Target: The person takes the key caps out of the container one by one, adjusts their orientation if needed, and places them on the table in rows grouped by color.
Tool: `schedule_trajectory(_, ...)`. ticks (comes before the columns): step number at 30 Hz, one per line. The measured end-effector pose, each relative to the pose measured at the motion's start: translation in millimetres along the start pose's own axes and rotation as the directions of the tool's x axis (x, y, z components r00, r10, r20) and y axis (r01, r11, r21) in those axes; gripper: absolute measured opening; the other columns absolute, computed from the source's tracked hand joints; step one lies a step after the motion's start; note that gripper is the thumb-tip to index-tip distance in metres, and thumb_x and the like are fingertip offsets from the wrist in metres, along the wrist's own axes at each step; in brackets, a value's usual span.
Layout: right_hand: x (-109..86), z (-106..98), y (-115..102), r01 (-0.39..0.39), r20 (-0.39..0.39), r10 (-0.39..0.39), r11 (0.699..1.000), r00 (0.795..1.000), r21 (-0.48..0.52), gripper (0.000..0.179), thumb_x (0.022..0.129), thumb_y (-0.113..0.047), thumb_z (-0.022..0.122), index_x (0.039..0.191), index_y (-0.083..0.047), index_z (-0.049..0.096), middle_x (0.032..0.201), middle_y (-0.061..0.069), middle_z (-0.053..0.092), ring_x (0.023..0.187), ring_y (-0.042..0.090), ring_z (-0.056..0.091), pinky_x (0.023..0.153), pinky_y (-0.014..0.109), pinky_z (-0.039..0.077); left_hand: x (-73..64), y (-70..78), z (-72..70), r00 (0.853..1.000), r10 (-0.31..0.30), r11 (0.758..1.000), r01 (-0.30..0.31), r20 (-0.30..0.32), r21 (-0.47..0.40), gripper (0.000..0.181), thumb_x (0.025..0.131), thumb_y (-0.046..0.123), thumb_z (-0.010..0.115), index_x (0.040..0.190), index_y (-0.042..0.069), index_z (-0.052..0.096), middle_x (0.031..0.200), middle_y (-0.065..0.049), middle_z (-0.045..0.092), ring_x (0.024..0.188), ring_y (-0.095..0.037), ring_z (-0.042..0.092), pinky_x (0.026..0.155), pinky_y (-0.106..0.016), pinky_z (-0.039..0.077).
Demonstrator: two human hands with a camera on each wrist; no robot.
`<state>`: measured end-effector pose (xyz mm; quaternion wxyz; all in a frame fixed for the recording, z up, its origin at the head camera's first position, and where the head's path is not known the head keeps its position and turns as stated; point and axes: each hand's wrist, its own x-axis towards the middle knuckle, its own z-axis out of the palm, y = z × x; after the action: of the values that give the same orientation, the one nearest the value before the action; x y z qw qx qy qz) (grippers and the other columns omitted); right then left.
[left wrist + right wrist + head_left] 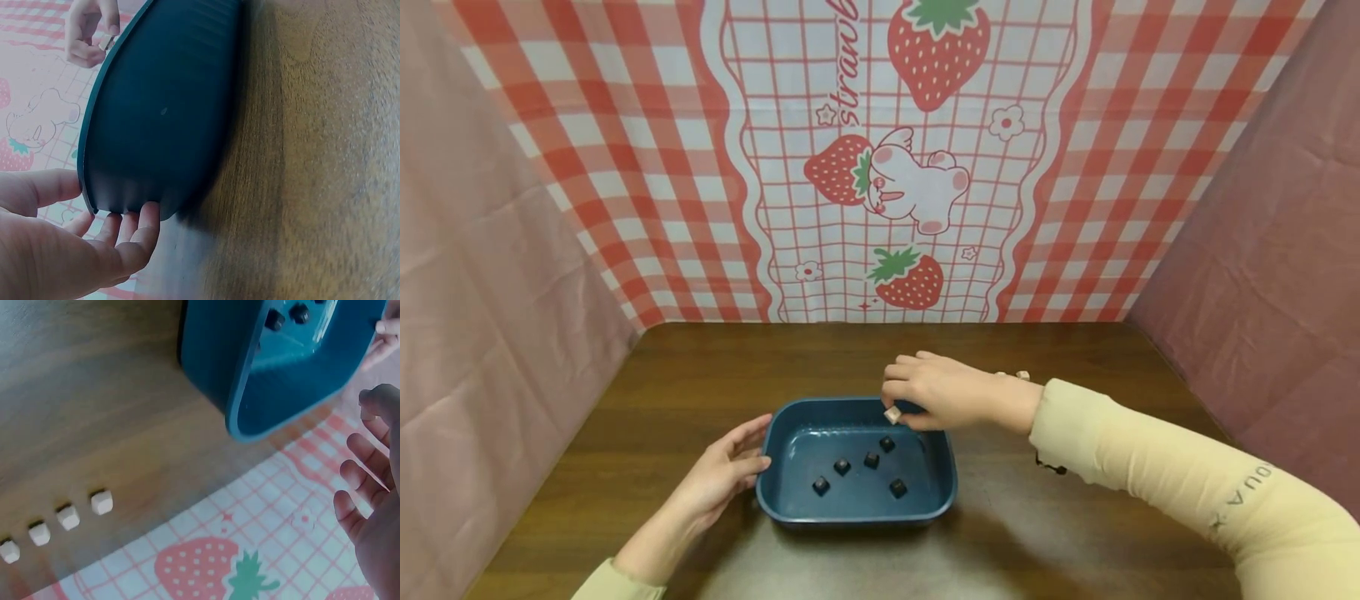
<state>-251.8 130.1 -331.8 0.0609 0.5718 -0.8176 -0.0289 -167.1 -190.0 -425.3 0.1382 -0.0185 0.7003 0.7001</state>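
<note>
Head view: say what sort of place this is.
Probably a staged tabletop booth rather than a lived-in room: a wood-grain table is closed in by a strawberry-print cloth behind and plain pinkish cloths at both sides.

Four pale cubes [68, 517] stand in a spaced slanting row on the wooden worktop [112, 406]. Near them, a blue container [209, 356] holds several small black pieces [300, 313]; the left hand [389, 344] touches its rim. At the right edge shows the right hand [382, 522], fingers bent, beside a strawberry-patterned cloth [197, 569].
</note>
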Motion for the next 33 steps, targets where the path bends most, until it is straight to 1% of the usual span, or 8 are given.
schedule_trajectory(3, -7.6, -4, 5, -0.016, -0.029, 0.016, 1.000, 0.999, -0.003, 0.020, 0.084, -0.030, 0.069, 0.101, -0.023, 0.061, 0.099, -0.007, 0.056, 0.093, 0.011, 0.048, 0.073, 0.031, 0.041, -0.8, -0.1, -0.2, 1.000, 0.008, 1.000, -0.008, 0.005, 0.007, 0.062, 0.089, -0.004, 0.054, 0.146, 0.003, 0.030, 0.144, -0.027, 0.034, 0.127, -0.038, 0.042, 0.084, -0.035, 0.051)
schedule_trajectory(9, -24.5, -10, 17, -0.071, -0.095, 0.073, 0.997, 0.993, 0.019, 0.019, 0.083, -0.030, 0.069, 0.097, -0.022, 0.060, 0.097, -0.007, 0.056, 0.092, 0.010, 0.049, 0.074, 0.031, 0.043, -0.7, -0.7, -0.4, 1.000, 0.004, 1.000, -0.004, 0.002, -0.002, 0.062, 0.088, -0.005, 0.053, 0.145, 0.003, 0.031, 0.143, -0.026, 0.036, 0.124, -0.034, 0.045, 0.083, -0.035, 0.051)
schedule_trajectory(14, -39.7, -16, 29, -0.104, -0.144, 0.108, 0.994, 0.984, 0.030, 0.019, 0.080, -0.025, 0.071, 0.096, -0.022, 0.061, 0.096, -0.008, 0.057, 0.090, 0.010, 0.049, 0.074, 0.032, 0.043, -1.9, -0.8, -1.2, 1.000, 0.019, 1.000, -0.019, 0.024, 0.004, 0.062, 0.089, -0.004, 0.052, 0.147, 0.001, 0.027, 0.144, -0.028, 0.034, 0.124, -0.034, 0.044, 0.084, -0.035, 0.051)
schedule_trajectory(20, -57.5, -23, 42, -0.154, -0.170, 0.158, 0.987, 0.973, 0.038, 0.019, 0.080, -0.023, 0.071, 0.096, -0.021, 0.061, 0.096, -0.008, 0.056, 0.090, 0.011, 0.050, 0.076, 0.034, 0.046, -2.1, -0.3, -0.9, 1.000, 0.012, 1.000, -0.012, 0.027, 0.002, 0.062, 0.090, -0.004, 0.051, 0.147, 0.002, 0.027, 0.144, -0.028, 0.033, 0.127, -0.037, 0.041, 0.086, -0.037, 0.050)
schedule_trajectory(25, -72.2, -24, 54, -0.197, -0.198, 0.201, 0.980, 0.959, 0.040, 0.020, 0.079, -0.024, 0.072, 0.095, -0.020, 0.060, 0.097, -0.007, 0.056, 0.089, 0.012, 0.051, 0.074, 0.035, 0.045, -1.5, -0.1, -0.7, 0.999, 0.016, 1.000, -0.016, 0.029, -0.001, 0.062, 0.090, -0.004, 0.051, 0.147, 0.001, 0.027, 0.144, -0.028, 0.033, 0.125, -0.034, 0.043, 0.085, -0.035, 0.051)
schedule_trajectory(33, -93.9, -19, 73, -0.247, -0.247, 0.248, 0.968, 0.937, 0.038, 0.022, 0.078, -0.021, 0.073, 0.096, -0.016, 0.062, 0.094, -0.005, 0.057, 0.086, 0.013, 0.051, 0.073, 0.036, 0.044, -2.1, 0.9, 0.0, 1.000, 0.015, 1.000, -0.015, 0.028, -0.001, 0.062, 0.090, -0.004, 0.051, 0.147, 0.002, 0.027, 0.144, -0.028, 0.033, 0.124, -0.033, 0.044, 0.085, -0.035, 0.050)
